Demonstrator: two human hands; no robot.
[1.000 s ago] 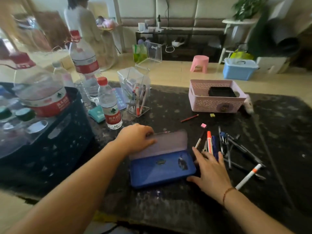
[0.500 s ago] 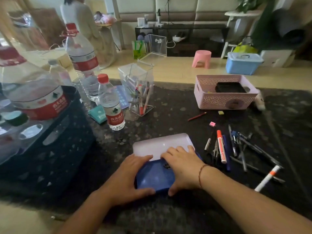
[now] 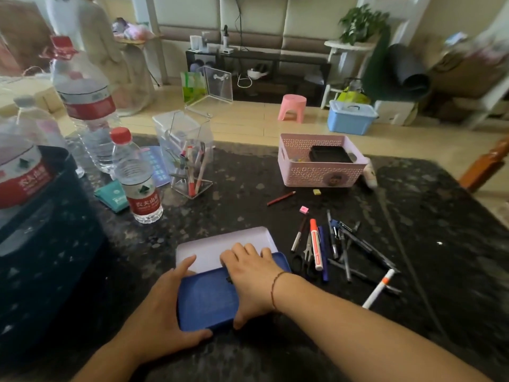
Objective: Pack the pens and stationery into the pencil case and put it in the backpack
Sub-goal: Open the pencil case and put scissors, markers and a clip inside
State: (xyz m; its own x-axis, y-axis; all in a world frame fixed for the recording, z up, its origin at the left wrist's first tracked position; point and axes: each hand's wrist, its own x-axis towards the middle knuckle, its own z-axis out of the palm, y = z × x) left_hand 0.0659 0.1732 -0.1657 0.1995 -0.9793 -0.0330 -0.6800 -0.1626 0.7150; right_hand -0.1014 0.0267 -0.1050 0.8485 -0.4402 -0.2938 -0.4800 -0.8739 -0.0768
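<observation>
A blue pencil case point(image 3: 206, 299) lies on the dark table in front of me, with its lilac half point(image 3: 220, 244) showing beyond it. My left hand point(image 3: 162, 312) grips the case's near left edge. My right hand point(image 3: 250, 277) lies across the top, fingers at the seam and thumb on the near edge. To the right is a loose pile of pens point(image 3: 338, 241) with an orange-capped marker point(image 3: 315, 244), scissors point(image 3: 303, 257) and a white marker point(image 3: 378, 289). A red pencil point(image 3: 281, 198), a pink eraser point(image 3: 303, 209) and a yellow eraser point(image 3: 317, 191) lie farther back. No backpack is in view.
A pink basket point(image 3: 292, 166) stands at the back right, a clear pen holder point(image 3: 184, 150) at the back centre. Water bottles point(image 3: 137, 180), a teal packet point(image 3: 113, 195) and a dark crate point(image 3: 41, 244) fill the left side. A person point(image 3: 80, 28) stands far back left.
My left hand left the raised lid's far edge and came to the near left edge. My right hand moved from the case's right side onto its top. The lilac half now lies flat.
</observation>
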